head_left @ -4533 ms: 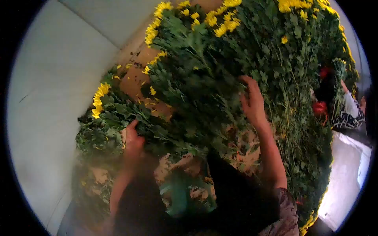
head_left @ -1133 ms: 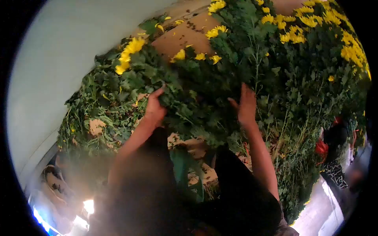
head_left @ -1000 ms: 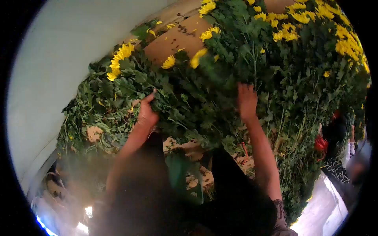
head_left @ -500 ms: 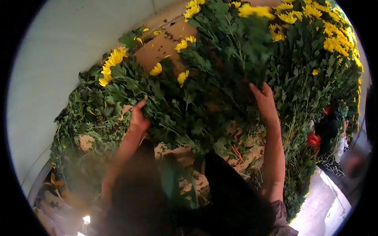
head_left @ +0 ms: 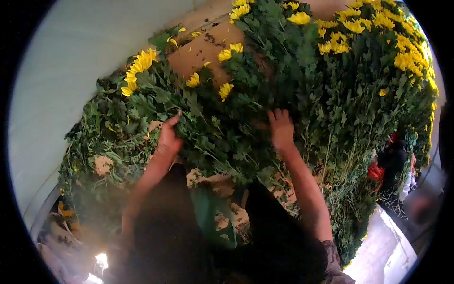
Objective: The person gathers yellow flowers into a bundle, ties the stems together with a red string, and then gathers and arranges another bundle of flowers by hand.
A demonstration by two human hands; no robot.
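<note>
Stems (head_left: 215, 137) in thick green leaf fill the space between the two hands in the head view, the only one there is. They slant across in front of the person's dark-clothed legs (head_left: 279, 217), and a few yellow blooms (head_left: 226, 91) stand out at their upper ends.

The left hand (head_left: 169, 138) touches them on the near left side, thumb raised against the leaves; its other fingers are largely covered, so I cannot tell whether that grip pinches any stems. The right hand (head_left: 282, 128) reaches in from the other side, back of the hand showing, its fingertips lost in dark foliage; whether its grip is spread or pressed together I cannot tell either.

Beyond lies a brown sheet (head_left: 203, 52) scattered with loose petals and dark bits. On the right a much larger heap (head_left: 340, 113) of the same flowers runs back, with something red (head_left: 376, 172) near its lower edge.

The step in hand seems to be gathering or sorting stems by feel. As I judge it, the next move calls for fingers worked under the leaves, down to bare stalk, and a gentle separation from tangled neighbours, sparing the blooms.
</note>
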